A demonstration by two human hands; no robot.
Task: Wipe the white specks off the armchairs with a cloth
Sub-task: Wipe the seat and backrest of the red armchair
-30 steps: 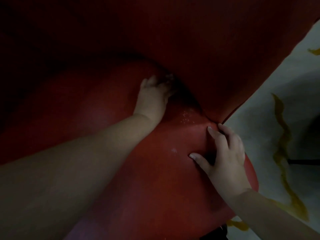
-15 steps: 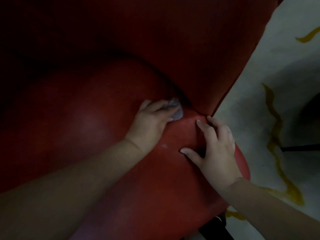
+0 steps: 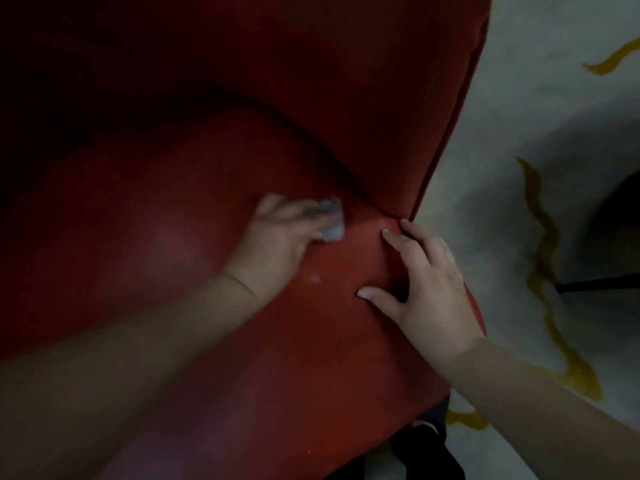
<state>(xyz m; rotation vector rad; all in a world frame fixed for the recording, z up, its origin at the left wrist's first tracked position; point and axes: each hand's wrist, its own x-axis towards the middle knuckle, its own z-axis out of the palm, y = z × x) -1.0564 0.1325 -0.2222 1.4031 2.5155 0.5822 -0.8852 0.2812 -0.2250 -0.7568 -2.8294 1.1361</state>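
Note:
A red armchair [image 3: 311, 358] fills most of the view, its backrest rising above the seat cushion. My left hand [image 3: 280, 244] grips a small grey-white cloth [image 3: 330, 220], pressed on the seat close to the crease under the backrest. My right hand [image 3: 426, 278] lies flat on the cushion's right corner with fingers spread, holding nothing. A white speck [image 3: 314, 278] sits on the seat between the two hands, just below the cloth. The light is dim.
To the right of the chair lies a pale floor [image 3: 519, 133] with wavy yellow lines [image 3: 543, 258]. A dark round shape with a thin black bar [image 3: 602, 284] stands at the far right. A black chair leg [image 3: 429, 448] shows under the seat's front.
My left hand has drawn back out of the crease toward me, and the cloth now shows at its fingertips. The cluster of specks near the crease is no longer visible. My right hand stays planted.

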